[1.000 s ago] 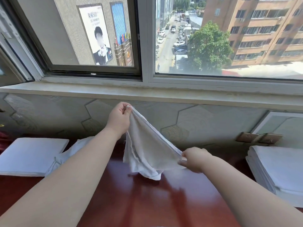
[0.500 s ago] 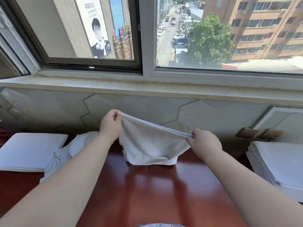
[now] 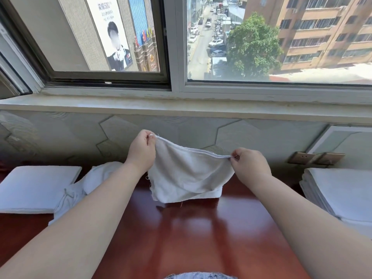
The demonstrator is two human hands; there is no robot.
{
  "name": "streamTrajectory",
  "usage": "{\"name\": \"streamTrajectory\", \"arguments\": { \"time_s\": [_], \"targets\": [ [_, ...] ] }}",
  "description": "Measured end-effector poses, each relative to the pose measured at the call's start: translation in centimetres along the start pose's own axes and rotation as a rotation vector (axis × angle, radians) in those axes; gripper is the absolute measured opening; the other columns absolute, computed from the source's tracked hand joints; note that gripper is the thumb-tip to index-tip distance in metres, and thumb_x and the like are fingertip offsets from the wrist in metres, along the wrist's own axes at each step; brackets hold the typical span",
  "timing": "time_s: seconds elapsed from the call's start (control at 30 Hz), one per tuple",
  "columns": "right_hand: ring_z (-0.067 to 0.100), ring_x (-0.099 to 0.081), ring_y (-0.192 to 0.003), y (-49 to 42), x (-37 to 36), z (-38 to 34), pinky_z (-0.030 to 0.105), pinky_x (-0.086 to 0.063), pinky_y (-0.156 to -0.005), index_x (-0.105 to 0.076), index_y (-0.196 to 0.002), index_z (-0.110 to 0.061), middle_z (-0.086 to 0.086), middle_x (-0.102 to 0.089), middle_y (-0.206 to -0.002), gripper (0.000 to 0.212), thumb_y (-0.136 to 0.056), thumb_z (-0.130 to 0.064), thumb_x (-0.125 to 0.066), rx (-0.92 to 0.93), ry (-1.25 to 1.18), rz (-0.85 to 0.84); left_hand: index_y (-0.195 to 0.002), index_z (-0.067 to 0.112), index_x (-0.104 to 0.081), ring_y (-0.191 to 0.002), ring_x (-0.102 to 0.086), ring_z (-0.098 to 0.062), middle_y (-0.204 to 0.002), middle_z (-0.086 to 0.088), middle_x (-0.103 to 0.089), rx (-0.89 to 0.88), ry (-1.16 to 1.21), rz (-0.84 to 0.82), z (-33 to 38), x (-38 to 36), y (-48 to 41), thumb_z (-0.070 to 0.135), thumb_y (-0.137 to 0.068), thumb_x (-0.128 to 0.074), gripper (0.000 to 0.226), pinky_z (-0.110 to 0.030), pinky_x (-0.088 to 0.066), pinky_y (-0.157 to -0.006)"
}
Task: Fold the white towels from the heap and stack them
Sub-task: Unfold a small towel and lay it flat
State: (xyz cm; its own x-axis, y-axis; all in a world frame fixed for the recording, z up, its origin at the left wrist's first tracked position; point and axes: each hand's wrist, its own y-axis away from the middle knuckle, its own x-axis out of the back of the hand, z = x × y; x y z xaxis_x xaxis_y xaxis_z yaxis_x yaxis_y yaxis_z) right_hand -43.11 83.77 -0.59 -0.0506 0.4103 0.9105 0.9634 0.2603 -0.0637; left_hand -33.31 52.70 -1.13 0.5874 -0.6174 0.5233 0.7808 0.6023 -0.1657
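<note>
A white towel (image 3: 185, 176) hangs doubled over above the red-brown table (image 3: 181, 234), its lower edge just touching the surface. My left hand (image 3: 142, 151) pinches its top left corner, and my right hand (image 3: 248, 164) pinches the top right corner, so the upper edge sags slightly between them. Behind my left forearm lies a crumpled heap of white towels (image 3: 86, 182). A flat folded white towel (image 3: 38, 188) sits at the far left. At the right edge stands a stack of folded white towels (image 3: 340, 192).
The table butts against a wall with hexagon panels under a window sill (image 3: 181, 105). Two wall sockets (image 3: 316, 158) sit above the right stack. A bit of denim (image 3: 199, 275) shows at the bottom edge.
My right hand rose from low on the towel to level with the left. The towel went from hanging slanted to spread out between both hands, and both hands drew a little apart.
</note>
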Motion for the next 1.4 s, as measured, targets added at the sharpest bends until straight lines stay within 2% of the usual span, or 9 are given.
{"name": "streamTrajectory", "arguments": {
  "time_s": [0.23, 0.47, 0.7, 0.83, 0.9, 1.0, 1.1, 1.23, 1.4],
  "targets": [
    [0.039, -0.056, -0.099, 0.8, -0.5, 1.1, 0.043, -0.050, -0.085, -0.075, -0.101, -0.019, -0.003, -0.040, -0.072, 0.015, -0.097, -0.021, -0.061, -0.045, 0.025, 0.117, -0.106, 0.014, -0.057, -0.094, -0.054, -0.023, -0.102, -0.001, -0.062, 0.096, -0.080, 0.085, -0.8, -0.2, 0.7, 0.021, -0.110, -0.042, 0.018, -0.031, -0.036, -0.079],
    [0.035, -0.052, -0.075, 1.8, -3.7, 3.2, 0.046, -0.048, -0.072, -0.062, -0.059, -0.012, 0.004, -0.053, -0.055, 0.015, -0.074, -0.010, -0.066, 0.126, 0.119, 0.283, -0.101, 0.019, -0.059, -0.081, -0.054, 0.000, -0.090, 0.013, -0.060, 0.035, -0.029, 0.016, -1.8, -1.5, 2.6, 0.021, -0.109, -0.046, 0.015, -0.020, -0.036, -0.068],
    [0.036, -0.051, -0.097, 1.5, -3.7, 2.9, 0.071, -0.033, -0.105, -0.066, -0.069, -0.016, 0.004, -0.061, -0.070, 0.017, -0.084, -0.015, -0.073, -0.124, 0.287, 0.166, -0.100, 0.020, -0.061, -0.080, -0.058, -0.006, -0.090, 0.005, -0.066, -0.006, -0.008, -0.066, -1.1, -1.5, 2.7, 0.023, -0.109, -0.048, 0.016, -0.008, -0.038, -0.065],
    [0.035, -0.051, -0.083, 1.3, -4.0, 3.1, 0.048, -0.044, -0.076, -0.063, -0.063, -0.013, 0.007, -0.055, -0.064, 0.021, -0.074, -0.004, -0.079, -0.098, 0.311, 0.158, -0.100, 0.019, -0.061, -0.073, -0.055, 0.000, -0.087, 0.007, -0.065, -0.031, -0.012, -0.102, 0.0, -2.3, 3.0, 0.023, -0.109, -0.047, 0.017, -0.007, -0.038, -0.063],
    [0.036, -0.056, -0.077, 1.2, -3.7, 2.9, 0.037, -0.034, -0.062, -0.059, -0.070, -0.012, 0.008, -0.058, -0.070, 0.020, -0.083, -0.009, -0.074, -0.084, 0.268, 0.127, -0.101, 0.019, -0.060, -0.078, -0.056, -0.001, -0.090, 0.006, -0.066, -0.011, -0.027, -0.069, -0.2, -2.3, 2.8, 0.024, -0.109, -0.047, 0.016, -0.007, -0.037, -0.063],
    [0.037, -0.063, -0.087, 0.6, -4.0, 3.3, 0.035, -0.036, -0.064, -0.053, -0.086, -0.016, 0.007, -0.061, -0.091, 0.017, -0.100, -0.024, -0.055, -0.083, 0.250, 0.063, -0.100, 0.018, -0.061, -0.083, -0.060, -0.012, -0.093, 0.002, -0.068, 0.053, -0.046, -0.010, -1.3, -2.0, 2.1, 0.023, -0.108, -0.048, 0.016, -0.018, -0.039, -0.066],
    [0.038, -0.056, -0.082, 1.3, -4.7, 3.3, 0.036, -0.034, -0.060, -0.064, -0.071, -0.011, 0.009, -0.058, -0.077, 0.016, -0.080, -0.015, -0.077, 0.038, 0.292, 0.136, -0.099, 0.016, -0.062, -0.086, -0.061, -0.021, -0.093, 0.000, -0.068, 0.117, -0.059, 0.013, -2.1, -2.1, 1.9, 0.021, -0.107, -0.049, 0.016, -0.030, -0.039, -0.072],
    [0.038, -0.052, -0.076, 1.0, -5.3, 3.6, 0.034, -0.040, -0.054, -0.069, -0.067, -0.005, 0.014, -0.050, -0.081, 0.014, -0.072, -0.003, -0.082, 0.059, 0.103, 0.234, -0.101, 0.015, -0.062, -0.084, -0.059, -0.018, -0.091, 0.004, -0.066, 0.135, -0.049, 0.008, -2.1, -2.1, 1.8, 0.020, -0.107, -0.049, 0.015, -0.031, -0.038, -0.072],
    [0.038, -0.058, -0.092, 0.2, -4.3, 3.2, 0.037, -0.044, -0.069, -0.067, -0.085, -0.012, 0.013, -0.060, -0.099, 0.014, -0.092, -0.024, -0.069, -0.097, 0.032, 0.080, -0.102, 0.019, -0.062, -0.086, -0.061, -0.017, -0.096, 0.003, -0.068, 0.125, -0.050, 0.018, -2.3, -1.6, 1.1, 0.023, -0.106, -0.050, 0.014, -0.029, -0.039, -0.069]
  ]
}}
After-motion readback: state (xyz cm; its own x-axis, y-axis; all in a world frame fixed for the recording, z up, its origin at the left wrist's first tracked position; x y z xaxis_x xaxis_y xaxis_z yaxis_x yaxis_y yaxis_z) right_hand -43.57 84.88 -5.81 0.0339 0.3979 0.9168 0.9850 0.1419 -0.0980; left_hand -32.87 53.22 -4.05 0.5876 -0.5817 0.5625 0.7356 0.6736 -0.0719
